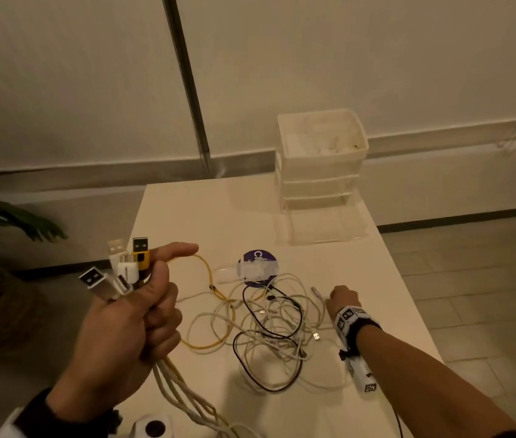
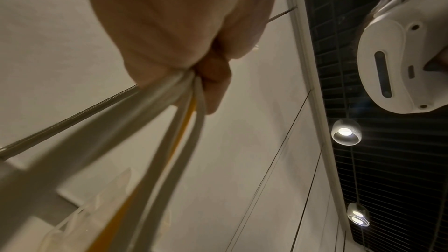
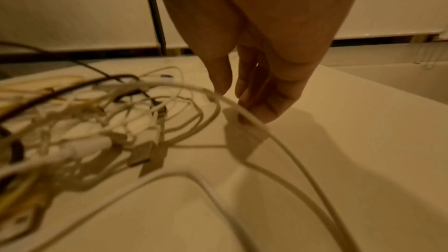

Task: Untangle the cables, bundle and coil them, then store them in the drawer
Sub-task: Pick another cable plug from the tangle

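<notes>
Left hand point(image 1: 124, 330) raised off the counter's point(image 1: 187, 216) left edge, clenched round a bundle of cable ends point(image 1: 124, 267), USB plugs sticking up. Right hand point(image 1: 343, 300) fingers relaxed, down by the tangled cables point(image 1: 266, 330) mid-counter, touching a white strand; bare surface to its right up to the edge. Drawer unit point(image 1: 319, 159) at far edge, well apart. Pale wall, tiled floor, plant point(image 1: 13, 219) left

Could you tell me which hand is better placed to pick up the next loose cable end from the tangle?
Right. The right hand is down beside the tangle, fingers relaxed; the left hand is raised, gripping the gathered USB plugs.
</notes>
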Action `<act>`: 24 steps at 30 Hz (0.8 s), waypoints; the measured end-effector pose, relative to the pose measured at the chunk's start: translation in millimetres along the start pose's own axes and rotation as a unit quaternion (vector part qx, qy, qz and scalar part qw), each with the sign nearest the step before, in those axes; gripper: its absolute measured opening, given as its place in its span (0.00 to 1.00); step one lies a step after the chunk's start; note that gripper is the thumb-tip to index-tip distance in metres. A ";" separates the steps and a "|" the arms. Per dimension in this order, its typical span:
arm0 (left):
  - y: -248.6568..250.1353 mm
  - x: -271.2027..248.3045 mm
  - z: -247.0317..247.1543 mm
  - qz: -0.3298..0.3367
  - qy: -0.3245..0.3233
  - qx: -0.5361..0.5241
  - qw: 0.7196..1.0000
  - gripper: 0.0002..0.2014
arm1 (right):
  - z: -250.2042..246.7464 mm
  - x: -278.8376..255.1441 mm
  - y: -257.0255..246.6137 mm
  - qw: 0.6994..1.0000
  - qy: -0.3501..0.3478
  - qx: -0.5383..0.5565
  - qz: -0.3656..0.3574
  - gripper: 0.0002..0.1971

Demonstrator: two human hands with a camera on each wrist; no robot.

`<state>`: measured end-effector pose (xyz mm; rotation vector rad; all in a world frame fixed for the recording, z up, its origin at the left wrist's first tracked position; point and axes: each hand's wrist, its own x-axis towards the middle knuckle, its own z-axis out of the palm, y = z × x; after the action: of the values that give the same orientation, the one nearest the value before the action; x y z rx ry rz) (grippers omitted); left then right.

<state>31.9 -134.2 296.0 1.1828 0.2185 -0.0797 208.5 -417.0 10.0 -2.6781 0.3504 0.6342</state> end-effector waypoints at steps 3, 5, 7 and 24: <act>1.8 4.6 4.4 0.001 -0.003 0.001 1.000 0.29 | 18.2 4.9 -3.7 1.000 0.004 -0.010 -0.015 0.17; 2.4 9.5 5.9 0.000 0.024 0.001 1.000 0.26 | 26.0 4.9 -6.6 0.999 0.006 -0.024 -0.033 0.14; 1.0 14.3 7.7 0.004 0.041 0.006 0.999 0.21 | 30.1 7.2 -8.5 0.999 0.001 -0.017 -0.030 0.13; 1.3 50.2 22.7 -0.030 -0.090 -0.020 0.995 0.22 | -146.9 -191.5 -106.0 0.645 -0.142 0.730 -0.177 0.07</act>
<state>84.0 -152.1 294.8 1.1228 0.0961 -0.2333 131.9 -351.0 253.5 -0.9805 0.1059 0.3272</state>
